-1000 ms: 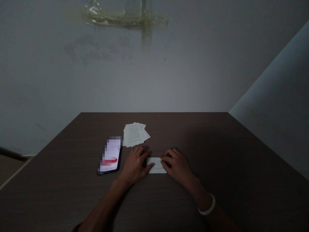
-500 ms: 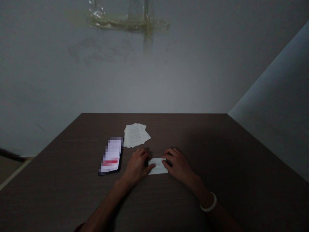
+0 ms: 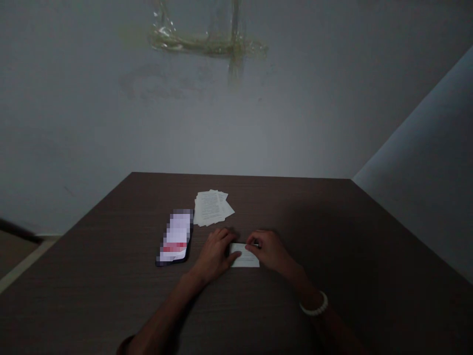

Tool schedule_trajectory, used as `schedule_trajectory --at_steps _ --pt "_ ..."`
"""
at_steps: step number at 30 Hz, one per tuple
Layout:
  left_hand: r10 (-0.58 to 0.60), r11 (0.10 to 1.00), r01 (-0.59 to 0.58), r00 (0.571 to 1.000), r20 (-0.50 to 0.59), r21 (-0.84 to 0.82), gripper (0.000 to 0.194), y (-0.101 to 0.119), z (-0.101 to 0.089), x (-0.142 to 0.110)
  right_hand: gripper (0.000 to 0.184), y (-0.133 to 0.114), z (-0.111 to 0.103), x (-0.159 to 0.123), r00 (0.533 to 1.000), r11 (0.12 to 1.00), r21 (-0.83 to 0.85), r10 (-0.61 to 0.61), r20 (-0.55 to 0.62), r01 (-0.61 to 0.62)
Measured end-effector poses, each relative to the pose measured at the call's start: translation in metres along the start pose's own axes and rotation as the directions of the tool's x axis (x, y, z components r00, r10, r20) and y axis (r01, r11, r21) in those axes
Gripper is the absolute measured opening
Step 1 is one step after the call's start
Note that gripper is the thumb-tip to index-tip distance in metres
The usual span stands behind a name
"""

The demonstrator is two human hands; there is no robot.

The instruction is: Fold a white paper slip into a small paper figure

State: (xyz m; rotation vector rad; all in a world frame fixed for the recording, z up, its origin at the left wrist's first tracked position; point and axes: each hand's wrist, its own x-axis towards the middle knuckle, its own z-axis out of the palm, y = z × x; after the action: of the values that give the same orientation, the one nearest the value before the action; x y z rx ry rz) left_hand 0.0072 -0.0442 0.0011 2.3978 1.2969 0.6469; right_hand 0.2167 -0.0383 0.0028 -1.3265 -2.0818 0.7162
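Observation:
A small white sheet of printed paper [image 3: 245, 259] lies on the dark wooden table, between my two hands. My left hand [image 3: 217, 250] grips its left side, the thumb pressed on its face and the fingers curled past the upper left corner. At the upper right edge, the thumb and index finger of my right hand [image 3: 269, 249] are pinched together on the paper. The other right fingers are curled and partly hidden. A white beaded bracelet [image 3: 315, 305] circles my right wrist.
A loose, fanned pile of printed papers [image 3: 212, 208] lies beyond my left hand. Left of it, a phone [image 3: 175, 237] with a lit, pixelated screen rests on the table [image 3: 111, 296]. A wall [image 3: 295, 123] with clear tape [image 3: 199, 45] rises behind the table's far edge.
My right thumb and index finger have closed into a pinch at the paper's upper right edge; before, they were apart. My left hand keeps its hold. The whole view has shifted slightly.

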Motion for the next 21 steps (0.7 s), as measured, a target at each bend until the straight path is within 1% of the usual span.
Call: schedule_trajectory --at_steps 3,4,8,11,13,16,21 --pt "0.001 0.998 -0.001 1.000 0.001 -0.067 0.011 0.001 -0.002 0.001 0.008 0.000 0.002 -0.003 0.999 0.997 0.064 0.032 -0.019 -0.030" --pt "0.000 0.996 0.000 1.000 0.003 -0.093 0.009 0.001 -0.002 0.002 0.009 0.000 0.002 -0.004 0.999 0.997 0.075 0.030 -0.026 -0.028" --pt "0.008 0.983 -0.012 1.000 -0.023 -0.183 0.015 0.003 -0.004 0.001 0.009 -0.003 0.004 -0.006 0.995 0.997 0.063 -0.039 -0.097 0.045" --pt "0.032 0.973 -0.042 0.998 -0.048 -0.227 0.015 0.004 -0.004 0.001 0.009 -0.007 0.006 -0.006 0.981 0.989 0.050 -0.129 -0.144 0.137" --pt "0.044 0.969 -0.058 0.997 -0.064 -0.240 0.015 0.004 -0.004 0.001 0.009 -0.011 0.008 -0.006 0.973 0.983 0.054 -0.165 -0.163 0.176" --pt "0.055 0.966 -0.074 0.995 -0.083 -0.246 0.017 0.004 -0.003 0.001 0.011 -0.014 0.009 -0.006 0.968 0.984 0.046 -0.162 -0.189 0.174" --pt "0.034 0.965 -0.060 0.994 -0.105 -0.257 0.020 0.005 -0.008 0.001 0.013 -0.011 0.003 -0.008 0.969 0.995 0.008 -0.099 -0.225 0.103"
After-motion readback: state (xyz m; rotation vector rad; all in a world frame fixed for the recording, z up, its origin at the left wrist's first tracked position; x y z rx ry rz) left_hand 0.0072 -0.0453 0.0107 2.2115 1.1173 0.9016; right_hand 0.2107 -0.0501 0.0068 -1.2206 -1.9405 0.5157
